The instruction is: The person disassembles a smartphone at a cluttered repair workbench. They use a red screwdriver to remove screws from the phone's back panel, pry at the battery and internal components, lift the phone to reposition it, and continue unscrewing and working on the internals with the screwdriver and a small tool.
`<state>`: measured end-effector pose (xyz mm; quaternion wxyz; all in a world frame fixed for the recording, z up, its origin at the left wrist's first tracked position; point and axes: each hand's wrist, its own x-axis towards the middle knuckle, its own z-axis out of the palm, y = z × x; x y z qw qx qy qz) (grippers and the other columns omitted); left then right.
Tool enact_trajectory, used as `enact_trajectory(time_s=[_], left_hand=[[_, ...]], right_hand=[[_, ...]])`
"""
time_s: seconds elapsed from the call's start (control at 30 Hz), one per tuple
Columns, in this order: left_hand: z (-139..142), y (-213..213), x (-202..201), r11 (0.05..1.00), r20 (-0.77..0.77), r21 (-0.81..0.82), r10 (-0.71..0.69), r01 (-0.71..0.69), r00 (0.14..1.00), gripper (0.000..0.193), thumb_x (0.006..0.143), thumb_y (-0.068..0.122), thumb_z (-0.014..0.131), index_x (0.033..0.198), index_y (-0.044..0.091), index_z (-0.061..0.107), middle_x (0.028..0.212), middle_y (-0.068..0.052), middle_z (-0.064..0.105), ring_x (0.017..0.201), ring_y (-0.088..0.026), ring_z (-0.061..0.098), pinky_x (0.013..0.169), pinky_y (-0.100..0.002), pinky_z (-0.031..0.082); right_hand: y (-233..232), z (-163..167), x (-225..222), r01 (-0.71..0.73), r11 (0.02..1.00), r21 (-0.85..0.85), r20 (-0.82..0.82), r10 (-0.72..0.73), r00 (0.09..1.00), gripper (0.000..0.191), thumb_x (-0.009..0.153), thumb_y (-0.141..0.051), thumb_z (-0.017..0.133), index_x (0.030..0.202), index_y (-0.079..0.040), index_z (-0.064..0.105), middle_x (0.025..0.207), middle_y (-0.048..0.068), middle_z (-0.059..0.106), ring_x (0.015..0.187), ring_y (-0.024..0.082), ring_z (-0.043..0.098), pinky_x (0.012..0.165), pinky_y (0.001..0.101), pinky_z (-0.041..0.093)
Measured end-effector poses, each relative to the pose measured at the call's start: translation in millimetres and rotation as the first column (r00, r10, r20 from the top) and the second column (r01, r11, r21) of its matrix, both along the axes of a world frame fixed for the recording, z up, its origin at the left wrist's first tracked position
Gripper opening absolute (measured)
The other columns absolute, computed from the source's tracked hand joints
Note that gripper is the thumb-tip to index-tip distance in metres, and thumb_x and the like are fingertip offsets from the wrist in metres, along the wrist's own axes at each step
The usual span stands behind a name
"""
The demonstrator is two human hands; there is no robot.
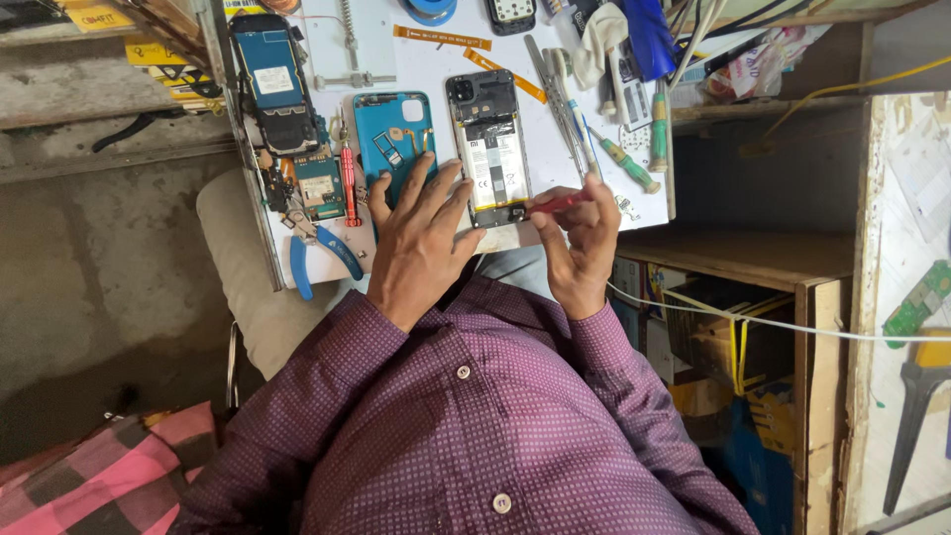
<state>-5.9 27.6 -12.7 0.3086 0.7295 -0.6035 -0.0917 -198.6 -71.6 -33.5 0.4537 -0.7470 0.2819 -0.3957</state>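
An opened phone lies on the white work table, its back off and the battery showing. My left hand rests flat beside it, fingers spread, fingertips on the phone's left edge and on the teal back cover. My right hand grips a red-handled screwdriver whose tip touches the phone's lower right corner.
Another stripped phone lies at the table's left, with a small circuit board, a red screwdriver and blue-handled pliers. Tweezers and green screwdrivers sit at the right. A wooden shelf stands lower right.
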Motion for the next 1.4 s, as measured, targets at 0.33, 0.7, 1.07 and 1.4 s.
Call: enact_trajectory(time_s=[0.33,0.7,1.07,1.4], left_hand=[[0,0,0,1.000,0.004,0.002,0.004,-0.004,1.000,0.052,0.086,0.031,0.081,0.129,0.003,0.069,0.146,-0.011,0.057,0.145,-0.032,0.042,0.118,-0.059,0.017],[-2,1,-1,0.999,-0.002,-0.033,0.007,-0.007,1.000,0.051,0.087,0.030,0.081,0.129,0.004,0.067,0.147,-0.010,0.056,0.145,-0.032,0.042,0.117,-0.059,0.018],[-1,0,-2,1.000,0.003,-0.015,0.012,-0.012,1.000,0.051,0.087,0.030,0.081,0.128,0.003,0.068,0.147,-0.011,0.056,0.145,-0.032,0.041,0.117,-0.060,0.018],[2,0,0,1.000,0.000,-0.019,0.010,-0.010,1.000,0.051,0.086,0.029,0.082,0.128,0.003,0.068,0.146,-0.010,0.057,0.145,-0.032,0.042,0.117,-0.059,0.018]], right_hand=[[3,18,6,-0.076,0.996,0.051,0.049,0.073,0.996,0.068,0.108,0.010,0.056,0.160,-0.016,0.021,0.127,0.015,0.064,0.114,0.023,0.069,0.103,0.0363,0.060],[1,26,13,-0.129,0.946,-0.298,-0.187,0.075,0.980,0.055,0.098,0.013,0.065,0.142,-0.015,0.047,0.116,0.011,0.068,0.103,0.022,0.071,0.086,0.0298,0.059],[-4,16,8,-0.109,0.975,-0.195,-0.041,0.103,0.994,0.061,0.097,0.019,0.062,0.145,-0.014,0.046,0.116,0.017,0.067,0.104,0.024,0.070,0.090,0.0333,0.060],[-3,12,10,-0.155,0.982,-0.105,-0.011,0.154,0.988,0.065,0.099,0.021,0.059,0.150,-0.016,0.043,0.131,0.016,0.062,0.108,0.022,0.068,0.093,0.0318,0.059]])
